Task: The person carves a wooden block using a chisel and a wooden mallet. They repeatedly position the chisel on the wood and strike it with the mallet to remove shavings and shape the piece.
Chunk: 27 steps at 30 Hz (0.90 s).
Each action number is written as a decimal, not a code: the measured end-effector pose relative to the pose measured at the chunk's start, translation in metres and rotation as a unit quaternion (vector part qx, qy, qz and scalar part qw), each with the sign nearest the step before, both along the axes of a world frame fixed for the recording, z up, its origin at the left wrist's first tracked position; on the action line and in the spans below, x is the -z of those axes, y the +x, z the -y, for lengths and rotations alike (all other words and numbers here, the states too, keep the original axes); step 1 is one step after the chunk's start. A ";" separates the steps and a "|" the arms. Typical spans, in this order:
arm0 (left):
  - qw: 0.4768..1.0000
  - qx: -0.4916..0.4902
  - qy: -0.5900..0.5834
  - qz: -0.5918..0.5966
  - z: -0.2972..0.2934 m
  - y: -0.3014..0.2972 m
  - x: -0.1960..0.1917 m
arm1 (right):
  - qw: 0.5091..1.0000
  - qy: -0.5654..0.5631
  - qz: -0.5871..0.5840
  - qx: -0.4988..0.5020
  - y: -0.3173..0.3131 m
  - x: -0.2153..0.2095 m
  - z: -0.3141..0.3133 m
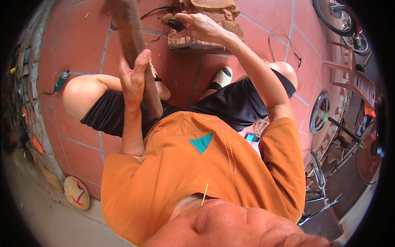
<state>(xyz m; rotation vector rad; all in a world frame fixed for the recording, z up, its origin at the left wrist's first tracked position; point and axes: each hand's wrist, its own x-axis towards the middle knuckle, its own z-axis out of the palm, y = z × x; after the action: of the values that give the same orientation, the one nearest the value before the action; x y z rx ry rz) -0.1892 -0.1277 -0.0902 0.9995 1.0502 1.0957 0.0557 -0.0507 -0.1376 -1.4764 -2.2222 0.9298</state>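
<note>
My left hand (133, 78) is wrapped round a long brown wooden club (133, 39), whose lower end slants toward my lap. The club's upper end is blurred and runs out at the top edge. Between the fingers of my right hand (201, 28) is a short dark-brown piece (174, 22) with a paler end; its exact kind I cannot make out. Right below and behind that hand stands a carved block of brown wood (225, 17) on a rough wooden base (193, 46). The club is apart from the block.
Wood chips (155, 38) lie on the red tiled floor (82, 45). A green power tool (61, 80) with a cord rests at the left, and a woven hat (77, 193) lies lower down. Bicycle wheels (320, 112) and a pink plastic chair (354, 76) stand at the right.
</note>
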 end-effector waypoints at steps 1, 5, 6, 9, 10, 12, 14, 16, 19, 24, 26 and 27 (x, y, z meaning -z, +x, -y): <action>1.000 -0.012 0.014 0.001 0.001 0.001 0.001 | 1.000 0.026 -0.014 0.001 0.000 0.005 0.001; 0.998 0.024 -0.020 -0.058 0.001 0.003 0.017 | 0.999 0.048 -0.026 -0.004 0.000 0.016 0.001; 0.993 0.073 -0.055 -0.068 0.000 0.003 0.012 | 0.999 0.031 -0.015 -0.004 0.001 0.015 0.001; 0.988 0.114 -0.099 -0.035 0.001 0.001 0.012 | 0.999 0.024 -0.029 -0.018 -0.001 0.015 -0.002; 0.991 0.096 -0.094 -0.030 0.001 0.003 0.015 | 0.999 0.020 -0.024 -0.021 -0.002 0.016 -0.003; 0.994 0.071 -0.073 -0.028 -0.004 0.004 0.023 | 0.999 0.015 -0.017 -0.027 -0.007 0.019 -0.008; 0.994 0.052 -0.093 0.003 -0.007 -0.001 0.025 | 0.999 0.000 -0.024 -0.024 -0.009 0.022 -0.012; 0.994 0.033 -0.102 0.025 -0.008 -0.002 0.023 | 1.000 0.004 -0.014 -0.025 -0.015 0.022 -0.014; 0.995 0.024 -0.094 0.032 -0.010 0.001 0.025 | 0.998 0.043 0.032 -0.045 -0.027 0.032 -0.016; 0.995 0.046 -0.087 0.017 -0.008 -0.006 0.028 | 1.000 -0.010 0.010 -0.023 -0.029 0.028 -0.016; 0.996 0.040 -0.084 0.013 -0.010 -0.009 0.029 | 0.995 0.060 -0.069 0.026 -0.019 0.037 -0.022; 0.996 0.031 -0.086 0.014 -0.009 -0.009 0.029 | 0.993 0.009 -0.097 0.065 -0.014 0.036 -0.027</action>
<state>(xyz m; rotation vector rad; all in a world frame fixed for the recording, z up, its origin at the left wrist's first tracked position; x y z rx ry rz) -0.1983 -0.1191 -0.1197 0.8701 1.0652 0.9493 0.0421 -0.0236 -0.1733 -1.4368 -1.9673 0.9635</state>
